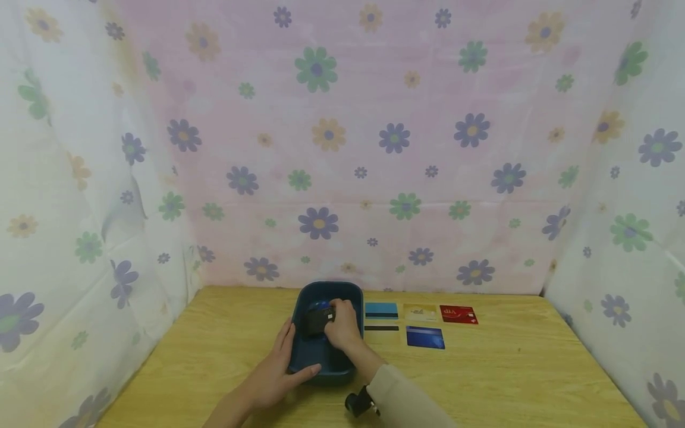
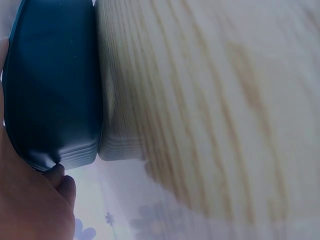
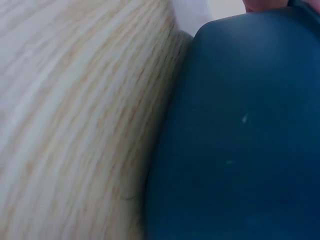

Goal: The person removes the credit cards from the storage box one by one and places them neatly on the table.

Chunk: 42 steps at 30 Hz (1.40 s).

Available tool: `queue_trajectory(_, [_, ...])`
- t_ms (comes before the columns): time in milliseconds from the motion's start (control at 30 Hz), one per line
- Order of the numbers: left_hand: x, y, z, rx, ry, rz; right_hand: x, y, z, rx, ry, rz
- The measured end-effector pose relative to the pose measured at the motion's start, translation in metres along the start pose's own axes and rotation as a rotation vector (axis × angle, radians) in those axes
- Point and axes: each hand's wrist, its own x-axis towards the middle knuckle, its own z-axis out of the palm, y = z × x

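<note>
A deep dark teal bin stands on the wooden table. Inside it, my right hand pinches a black card with a small pale chip mark between thumb and fingers. Something bright blue shows just behind that card. My left hand holds the near left corner of the bin, its fingers along the left wall and the thumb at the front rim. In the left wrist view, fingertips press against the bin's side. The right wrist view is mostly filled by the bin's outer wall.
Right of the bin lie a light blue striped card, a cream striped card, a gold card, a red VIP card and a dark blue card. Flowered cloth hangs behind the table and at both sides.
</note>
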Motion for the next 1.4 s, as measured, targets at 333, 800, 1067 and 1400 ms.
queue_trajectory(333, [0.001,0.001,0.0,-0.002,-0.004,-0.016,-0.008,-0.01,-0.024,0.042,0.005,-0.068])
queue_trajectory(800, [0.002,0.0,0.001,0.02,0.011,0.006,-0.019,-0.015,-0.052,0.14,-0.062,-0.069])
queue_trajectory(1067, [-0.001,0.0,0.002,0.01,0.0,0.011,-0.027,-0.009,-0.062,0.144,-0.08,-0.053])
queue_trajectory(1400, [0.0,0.0,0.002,0.005,0.015,0.013,-0.032,0.0,-0.079,0.179,-0.099,-0.035])
